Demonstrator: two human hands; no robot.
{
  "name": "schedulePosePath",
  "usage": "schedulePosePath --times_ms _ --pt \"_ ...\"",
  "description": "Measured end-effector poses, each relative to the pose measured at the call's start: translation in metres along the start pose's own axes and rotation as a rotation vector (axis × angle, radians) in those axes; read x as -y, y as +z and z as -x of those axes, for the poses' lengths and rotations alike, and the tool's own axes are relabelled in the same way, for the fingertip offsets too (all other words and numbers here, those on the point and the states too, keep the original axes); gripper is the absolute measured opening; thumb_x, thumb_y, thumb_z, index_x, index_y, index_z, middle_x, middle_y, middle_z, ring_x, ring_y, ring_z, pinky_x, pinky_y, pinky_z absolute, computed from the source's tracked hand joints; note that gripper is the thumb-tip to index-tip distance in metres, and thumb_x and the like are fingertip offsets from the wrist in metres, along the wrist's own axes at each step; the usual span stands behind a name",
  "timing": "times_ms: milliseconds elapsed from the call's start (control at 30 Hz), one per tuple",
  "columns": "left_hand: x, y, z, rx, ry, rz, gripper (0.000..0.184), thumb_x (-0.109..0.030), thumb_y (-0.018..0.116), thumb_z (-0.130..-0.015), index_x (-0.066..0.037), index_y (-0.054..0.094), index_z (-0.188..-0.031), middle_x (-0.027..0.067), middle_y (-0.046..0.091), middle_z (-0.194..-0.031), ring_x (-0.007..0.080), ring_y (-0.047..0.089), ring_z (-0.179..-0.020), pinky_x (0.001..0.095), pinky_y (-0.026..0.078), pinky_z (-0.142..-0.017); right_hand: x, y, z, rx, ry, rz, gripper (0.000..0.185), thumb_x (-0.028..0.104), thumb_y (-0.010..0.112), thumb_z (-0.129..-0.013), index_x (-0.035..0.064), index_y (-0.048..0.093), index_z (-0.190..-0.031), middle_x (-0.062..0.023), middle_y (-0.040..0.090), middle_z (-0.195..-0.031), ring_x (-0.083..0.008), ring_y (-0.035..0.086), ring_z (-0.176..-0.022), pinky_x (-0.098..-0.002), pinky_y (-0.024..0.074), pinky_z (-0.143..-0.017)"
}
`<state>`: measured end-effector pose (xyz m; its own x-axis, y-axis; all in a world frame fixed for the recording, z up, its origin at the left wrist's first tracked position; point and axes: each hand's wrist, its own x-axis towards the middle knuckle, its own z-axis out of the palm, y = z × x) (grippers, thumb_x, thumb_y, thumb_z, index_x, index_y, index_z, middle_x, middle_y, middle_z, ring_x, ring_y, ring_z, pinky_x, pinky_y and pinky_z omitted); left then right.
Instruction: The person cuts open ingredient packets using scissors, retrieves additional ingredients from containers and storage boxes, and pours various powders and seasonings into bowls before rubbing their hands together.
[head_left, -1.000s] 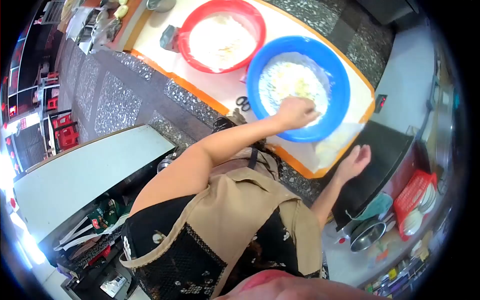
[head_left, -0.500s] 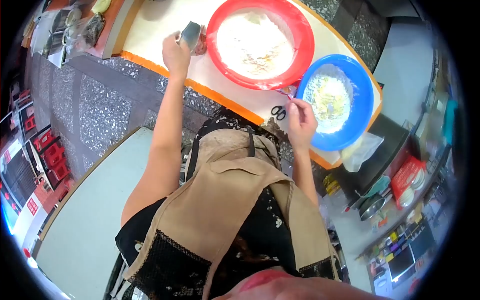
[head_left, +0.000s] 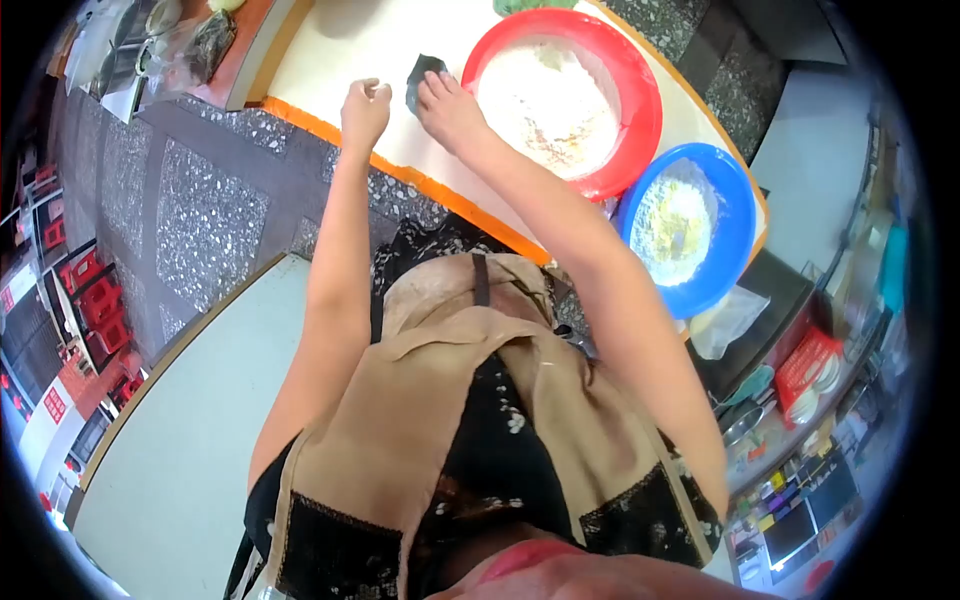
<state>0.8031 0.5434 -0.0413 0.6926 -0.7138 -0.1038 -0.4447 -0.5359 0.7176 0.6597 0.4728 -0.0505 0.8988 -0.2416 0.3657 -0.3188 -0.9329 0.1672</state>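
My right hand (head_left: 453, 112) reaches across to the left of the red basin (head_left: 648, 100), its fingers over a dark green flat piece (head_left: 425, 80), which I cannot name for certain. Just left of it, my left hand (head_left: 366, 112) hovers near the table with fingers curled together; whatever they may hold is hidden. White flour (head_left: 545, 105) with brownish patches fills much of the red basin. Beside that stands a blue basin (head_left: 735, 225), with white powder and a yellowish patch (head_left: 675, 225) inside.
The pale table (head_left: 330, 60) has an orange front edge (head_left: 300, 122). A green item (head_left: 535, 6) lies behind the red basin. A clear plastic bag (head_left: 730, 322) hangs by the blue basin. Bagged items (head_left: 205, 50) sit on the counter at upper left.
My right hand has moved from beside the blue basin to the dark green piece, which my left hand held before. My left hand is now apart from it. The scissors are out of sight.
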Motion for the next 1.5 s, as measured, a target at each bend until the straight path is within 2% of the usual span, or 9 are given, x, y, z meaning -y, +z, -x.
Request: schedulePosePath --times_ms 100,267,367,433,733,933,1100,1167,1500 --pt "0.007 -0.002 0.01 0.201 -0.319 0.451 0.04 -0.028 0.054 -0.082 0.001 0.054 -0.11 0.0119 0.06 -0.1 0.0244 0.058 -0.092 0.0332 0.045 -0.079 -0.023 0.023 -0.005 0.478 -0.147 -0.175 0.01 0.01 0.053 -0.071 0.0117 0.062 -0.069 -0.0043 0.061 -0.078 -0.0202 0.057 -0.085 -0.0359 0.0335 -0.097" --pt "0.057 0.005 0.056 0.113 -0.573 0.959 0.074 -0.052 0.045 -0.085 -0.006 0.019 -0.136 0.0166 0.033 -0.134 0.031 0.029 -0.125 0.0471 0.024 -0.099 -0.008 -0.027 -0.012 0.244 0.007 -0.419 0.01 0.013 0.053 -0.072 0.0091 0.062 -0.07 -0.0073 0.062 -0.065 -0.0218 0.061 -0.07 -0.0395 0.0439 -0.082" --pt "0.021 0.009 0.085 0.184 -0.497 1.337 0.08 -0.064 0.033 -0.083 -0.007 0.02 -0.137 0.0138 0.036 -0.133 0.0298 0.033 -0.123 0.0429 0.025 -0.101 0.008 -0.08 -0.014 0.459 0.401 -0.708 0.012 0.015 0.052 -0.074 0.0043 0.058 -0.074 -0.0141 0.06 -0.064 -0.0314 0.06 -0.064 -0.0439 0.0466 -0.065" --pt "0.017 0.01 0.089 0.276 -0.441 1.426 0.08 -0.065 0.03 -0.082 -0.007 0.023 -0.136 0.0131 0.038 -0.131 0.0285 0.035 -0.121 0.0415 0.027 -0.101 0.013 -0.103 -0.008 0.113 0.538 -0.938 0.016 0.015 0.054 -0.077 0.0003 0.052 -0.069 -0.0177 0.056 -0.062 -0.0355 0.055 -0.054 -0.043 0.0428 -0.049" --pt "-0.059 0.043 0.112 0.513 -0.597 1.437 0.087 -0.074 0.025 -0.076 -0.004 0.039 -0.126 0.0126 0.051 -0.119 0.0276 0.05 -0.109 0.0399 0.038 -0.094 -0.015 -0.144 0.043 0.263 1.226 -1.824 0.033 0.014 0.057 -0.083 -0.0028 0.054 -0.111 -0.0065 0.06 -0.097 -0.0113 0.055 -0.087 -0.0256 0.0452 -0.075" --pt "-0.078 0.042 0.109 0.698 -0.601 1.524 0.081 -0.067 0.022 -0.083 -0.001 0.038 -0.127 0.0157 0.049 -0.122 0.0286 0.048 -0.112 0.0408 0.039 -0.095 -0.061 -0.176 0.108 -0.031 0.97 -3.17 0.045 0.015 0.042 -0.079 -0.0067 0.042 -0.119 -0.0186 0.05 -0.118 -0.029 0.048 -0.11 -0.0407 0.0371 -0.093" --pt "-0.071 0.068 0.116 0.808 -0.645 1.338 0.068 -0.055 0.026 -0.089 -0.001 0.036 -0.129 0.0161 0.051 -0.12 0.0255 0.05 -0.111 0.0388 0.04 -0.094 -0.043 -0.178 0.123 0.412 1.516 -1.921 0.032 0.01 0.055 -0.076 -0.0009 0.057 -0.106 -0.0151 0.061 -0.098 -0.0252 0.061 -0.085 -0.0362 0.0482 -0.074" --pt "-0.074 0.068 0.125 0.878 -0.675 1.285 0.064 -0.052 0.03 -0.089 -0.001 0.037 -0.127 0.0148 0.052 -0.118 0.024 0.052 -0.107 0.038 0.043 -0.091 -0.031 -0.161 0.131 0.287 0.83 -1.118 0.033 0.021 0.058 -0.078 0.0041 0.058 -0.106 -0.0138 0.062 -0.095 -0.0237 0.061 -0.083 -0.0329 0.0473 -0.072" --pt "-0.077 0.061 0.138 0.984 -0.893 1.319 0.056 -0.05 0.033 -0.09 -0.004 0.046 -0.119 0.0121 0.057 -0.112 0.022 0.057 -0.1 0.0372 0.047 -0.085 -0.02 -0.11 0.119 0.526 0.362 -0.783 0.025 0.023 0.057 -0.076 0.0068 0.059 -0.095 -0.01 0.062 -0.088 -0.0228 0.059 -0.076 -0.0317 0.0461 -0.068"
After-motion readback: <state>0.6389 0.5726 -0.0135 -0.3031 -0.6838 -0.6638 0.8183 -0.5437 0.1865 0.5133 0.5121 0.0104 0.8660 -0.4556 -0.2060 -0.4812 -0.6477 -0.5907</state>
